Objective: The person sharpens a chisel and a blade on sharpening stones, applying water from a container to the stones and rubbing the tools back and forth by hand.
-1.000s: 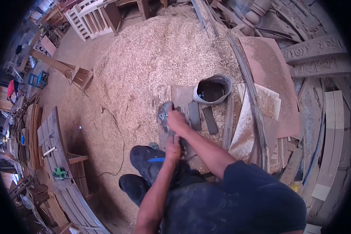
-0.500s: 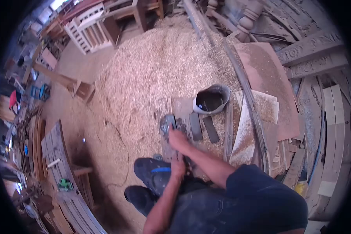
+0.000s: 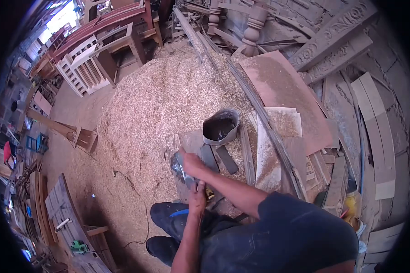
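Observation:
My right hand (image 3: 192,164) presses down with closed fingers over a dark grey block (image 3: 176,175) with a wet-looking shine, on a worn board (image 3: 189,137). What lies under its fingers is mostly hidden. Just below, close to my knees, my left hand (image 3: 197,200) is closed around something too covered to name. A small yellow and dark item (image 3: 209,193) shows beside it. To the right lie two flat slabs that look like sharpening stones, a wide stone (image 3: 209,159) and a narrow stone (image 3: 227,160). A cut-down pail (image 3: 233,133) behind them contains dark liquid.
A large heap of wood shavings (image 3: 168,95) spreads ahead. Long timber (image 3: 264,113) and dusty sheets (image 3: 287,98) lie to the right, near carved beams (image 3: 332,38). On the left stands a slatted wooden piece (image 3: 66,204) with a green tool (image 3: 79,247). A cord (image 3: 146,223) crosses the floor.
The camera view has shifted, so the surroundings appear displaced to the left. Both hands stay close together at the block, with the right hand still on top.

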Demonstrator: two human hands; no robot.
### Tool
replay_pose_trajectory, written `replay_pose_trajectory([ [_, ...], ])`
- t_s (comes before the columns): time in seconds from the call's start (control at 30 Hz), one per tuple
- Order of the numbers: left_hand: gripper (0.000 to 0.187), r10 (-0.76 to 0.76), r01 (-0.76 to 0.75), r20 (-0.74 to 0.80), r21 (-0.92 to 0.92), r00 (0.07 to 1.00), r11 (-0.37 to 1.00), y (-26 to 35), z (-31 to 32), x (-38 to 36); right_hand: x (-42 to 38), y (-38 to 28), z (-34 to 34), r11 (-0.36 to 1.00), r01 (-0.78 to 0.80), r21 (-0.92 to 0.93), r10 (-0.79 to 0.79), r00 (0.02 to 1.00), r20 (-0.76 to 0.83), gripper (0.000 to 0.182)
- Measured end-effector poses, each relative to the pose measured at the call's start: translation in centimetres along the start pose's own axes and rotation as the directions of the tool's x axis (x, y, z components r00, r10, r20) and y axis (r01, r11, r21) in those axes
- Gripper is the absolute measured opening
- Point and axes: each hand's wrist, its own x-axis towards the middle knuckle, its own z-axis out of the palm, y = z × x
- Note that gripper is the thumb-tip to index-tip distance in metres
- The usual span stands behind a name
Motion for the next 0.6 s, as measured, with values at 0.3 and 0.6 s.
replay_pose_trajectory([
  [0.3,0.045,-0.162,0.156,-0.068,-0.079,0.985,0.985,-2.1,-8.8,-7.3,-1.0,2.1,-21.0,0.891,0.226,-0.395,-0.218,0.974,0.067,0.052],
  [0.6,0.045,0.098,0.036,-0.353,0.355,0.930,0.934,-9.8,-10.0,-8.6,11.4,14.8,-15.9,0.660,0.163,-0.734,0.130,0.937,0.324,0.038],
])
